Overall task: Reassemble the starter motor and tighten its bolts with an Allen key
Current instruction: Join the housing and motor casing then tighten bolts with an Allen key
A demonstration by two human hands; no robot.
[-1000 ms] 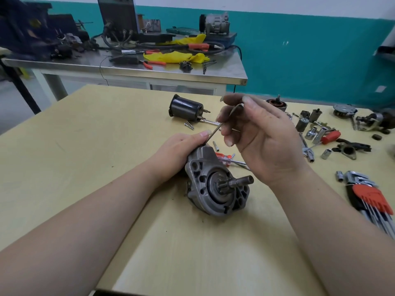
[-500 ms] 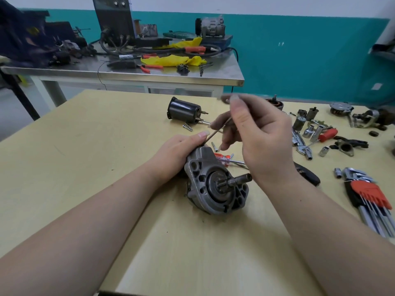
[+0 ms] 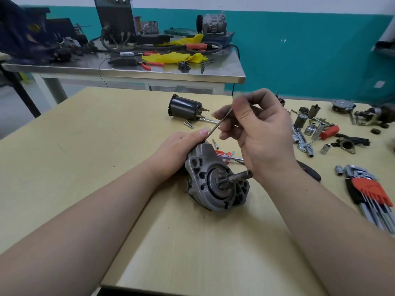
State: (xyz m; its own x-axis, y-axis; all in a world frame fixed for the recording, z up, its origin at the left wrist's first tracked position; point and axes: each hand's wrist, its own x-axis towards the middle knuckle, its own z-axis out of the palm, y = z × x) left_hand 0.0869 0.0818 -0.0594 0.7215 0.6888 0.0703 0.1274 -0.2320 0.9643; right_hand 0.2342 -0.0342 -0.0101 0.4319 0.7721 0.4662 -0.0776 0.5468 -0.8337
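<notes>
The grey starter motor housing (image 3: 215, 180) lies on the wooden table (image 3: 106, 167) with its shaft pointing toward me and to the right. My left hand (image 3: 179, 150) grips its far left side, fingers curled over the top. My right hand (image 3: 254, 133) pinches a thin Allen key (image 3: 219, 124) between thumb and fingers; the key slants down-left with its tip at the top of the housing by my left thumb. The black motor can (image 3: 184, 107) lies farther back on the table.
Loose bolts (image 3: 188, 124) lie near the can. A red-handled screwdriver (image 3: 226, 155) sits behind the housing. Sockets, a ratchet and motor parts (image 3: 314, 129) are spread at right, with a red-holder Allen key set (image 3: 372, 189) near the right edge. A cluttered steel bench (image 3: 149, 71) stands behind.
My right hand has turned the Allen key, its fingers rotating around the key's upper end while the tip stays at the housing. My left hand and the housing kept still.
</notes>
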